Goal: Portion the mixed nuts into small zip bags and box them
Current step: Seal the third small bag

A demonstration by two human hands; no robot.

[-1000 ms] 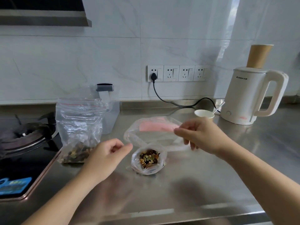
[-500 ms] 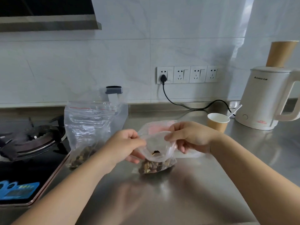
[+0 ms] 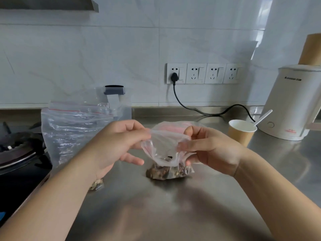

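Observation:
A small clear zip bag (image 3: 164,150) with mixed nuts in its bottom stands on the steel counter (image 3: 173,206) at the middle. My left hand (image 3: 116,145) pinches the left end of the bag's top edge. My right hand (image 3: 210,148) pinches the right end of the same edge, thumb on top. A large clear zip bag (image 3: 73,129) with a red seal line stands upright at the left, nuts in its bottom partly hidden by my left forearm. A stack of spare bags with a pink strip (image 3: 172,127) lies just behind the small bag.
A paper cup (image 3: 241,131) with a white spoon stands at the right, beside a white electric kettle (image 3: 295,105). A gas hob (image 3: 15,153) lies at the far left. A clear plastic box (image 3: 116,105) stands behind the large bag. A black cable runs from the wall sockets (image 3: 203,73).
Both hands went from apart above the open small bag to gripping its top edge and drawing it taut. The view has moved closer.

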